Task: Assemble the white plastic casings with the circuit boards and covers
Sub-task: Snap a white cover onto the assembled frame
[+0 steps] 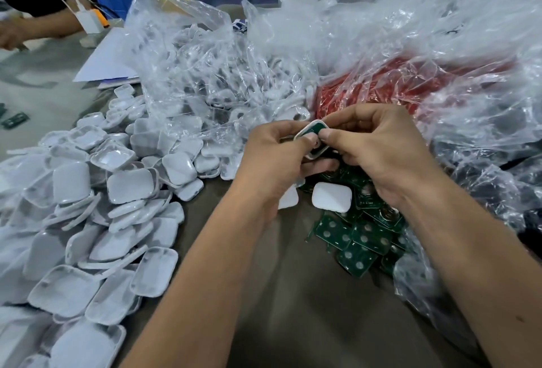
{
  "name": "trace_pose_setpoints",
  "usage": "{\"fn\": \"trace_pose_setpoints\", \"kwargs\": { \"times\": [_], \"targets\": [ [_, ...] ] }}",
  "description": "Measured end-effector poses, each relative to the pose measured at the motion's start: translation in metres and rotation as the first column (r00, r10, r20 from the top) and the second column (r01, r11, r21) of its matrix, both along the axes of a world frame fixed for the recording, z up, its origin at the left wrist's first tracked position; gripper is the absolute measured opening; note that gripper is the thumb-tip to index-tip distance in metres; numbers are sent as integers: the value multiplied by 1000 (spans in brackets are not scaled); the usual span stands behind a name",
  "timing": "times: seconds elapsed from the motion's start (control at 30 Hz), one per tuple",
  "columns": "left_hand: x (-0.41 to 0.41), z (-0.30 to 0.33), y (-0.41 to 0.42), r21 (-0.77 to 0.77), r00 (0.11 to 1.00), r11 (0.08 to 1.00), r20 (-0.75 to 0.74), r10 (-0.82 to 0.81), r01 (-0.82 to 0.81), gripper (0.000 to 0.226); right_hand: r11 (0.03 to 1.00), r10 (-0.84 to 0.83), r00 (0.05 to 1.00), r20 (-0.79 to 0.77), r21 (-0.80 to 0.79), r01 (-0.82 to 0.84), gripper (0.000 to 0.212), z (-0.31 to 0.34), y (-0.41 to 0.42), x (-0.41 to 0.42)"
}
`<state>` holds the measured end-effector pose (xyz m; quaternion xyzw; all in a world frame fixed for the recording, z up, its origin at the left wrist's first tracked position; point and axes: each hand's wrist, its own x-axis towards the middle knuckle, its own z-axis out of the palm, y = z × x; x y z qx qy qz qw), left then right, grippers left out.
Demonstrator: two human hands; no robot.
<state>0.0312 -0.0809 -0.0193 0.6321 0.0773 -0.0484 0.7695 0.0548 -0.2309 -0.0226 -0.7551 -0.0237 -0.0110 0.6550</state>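
Casing pinched between both hands above desk, tilted, long axis up-right. Board sits in it. Left hand underneath; right hand thumb presses board. Loose cover lies just below, nearer right.

You're at a small assembly workshop: your desk holds heaped white casings at nine o'clock, green circuit boards at three, bulk plastic bags at twelve.
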Motion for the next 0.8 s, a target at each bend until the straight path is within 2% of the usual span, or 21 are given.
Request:
{"fn": "trace_pose_setpoints", "kwargs": {
  "times": [0.17,0.27,0.47,0.8],
  "targets": [
    [6,-9,14,-5,997,997,22,-73,74,20,1000,8,1000,-7,19,-8,8,-2,1,1],
    [11,-12,22,48,994,993,10,-108,107,21,1000,31,1000,-4,5,-31,8,-3,2,0],
    [15,-12,27,25,989,989,7,-146,145,24,994,105,994,-31,-2,-105,13,0,2,-1],
    [16,-14,33,97,975,984,153,-162,148,17,993,109,991,83,-45,-106,13,-1,3,-3]
  ]
}}
